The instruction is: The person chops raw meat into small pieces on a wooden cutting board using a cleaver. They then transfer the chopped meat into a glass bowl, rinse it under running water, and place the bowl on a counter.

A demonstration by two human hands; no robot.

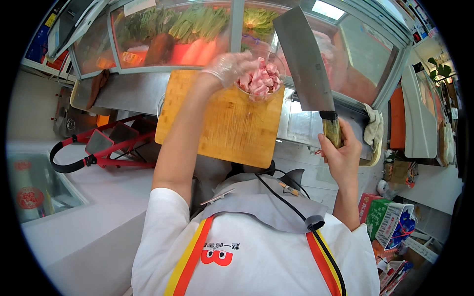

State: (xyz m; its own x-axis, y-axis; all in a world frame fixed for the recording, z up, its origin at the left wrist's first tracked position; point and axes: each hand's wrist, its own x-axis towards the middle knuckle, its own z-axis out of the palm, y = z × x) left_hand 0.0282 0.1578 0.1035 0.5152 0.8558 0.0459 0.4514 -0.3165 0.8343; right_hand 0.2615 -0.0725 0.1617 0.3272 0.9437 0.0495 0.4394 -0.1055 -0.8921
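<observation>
Left hand [229, 69]: clear thin glove on, fingers extended rightward over the left side of a clear bowl [282, 83]. I cannot tell from my feed whether the fingertips pinch anything or merely touch the rim.

Right hand [341, 154]: no glove visible, fingers wrapped firmly around the handle of a cleaver [305, 61]. I have the broad blade raised over the right part of the scene, its far end leaning left, well apart from the left hand.

Bowl contents: chunks of pale pink meat [260, 81], heaped. The bowl sits at the far right corner of a wooden cutting board [237, 130]. The board lies on the metal tabletop [136, 88] and overhangs its near edge.

Surroundings: far side, a glass display case [237, 29] with leafy greens [202, 24] and orange vegetables [200, 52] behind the panes. Right end of the tabletop, I log a pale cloth [374, 126] draped over the edge. Left, near the tabletop, a red metal frame [118, 160] with a black padded bar. Near right, a white plastic basket [393, 222].
</observation>
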